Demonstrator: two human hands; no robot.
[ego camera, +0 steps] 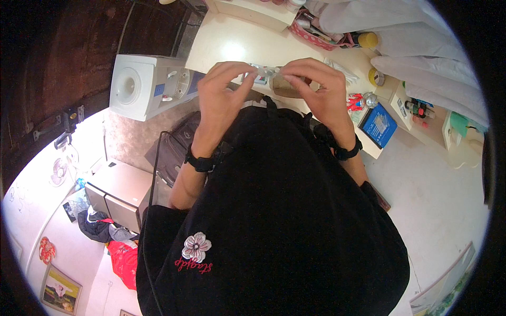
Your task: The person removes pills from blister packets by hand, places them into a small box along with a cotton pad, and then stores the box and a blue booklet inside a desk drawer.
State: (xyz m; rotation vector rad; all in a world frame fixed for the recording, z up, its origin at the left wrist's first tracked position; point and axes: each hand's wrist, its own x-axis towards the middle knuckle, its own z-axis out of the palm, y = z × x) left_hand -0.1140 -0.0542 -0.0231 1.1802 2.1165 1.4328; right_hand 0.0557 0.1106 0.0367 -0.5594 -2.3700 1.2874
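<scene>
My left hand [225,85] and my right hand [319,85] are raised before my chest, over the desk. Both pinch a small crumpled piece of clear plastic [269,71] between thumb and fingertips, stretched from one hand to the other. Its exact kind is too small to tell. Below it on the desk stands an open brown cardboard box [285,87], partly hidden by my right hand. A flat printed packet [260,80] lies beside the box, under the left fingertips. Clear plastic wrappers [343,71] lie just beyond my right hand. A black band circles each wrist.
On the pale desk [221,29] are a polka-dot basket [314,38] of bottles, a yellow tape roll [376,77], a red and silver toy figure [357,101] and a blue box [378,125]. A white water dispenser [148,85] and a suitcase [180,138] stand at left.
</scene>
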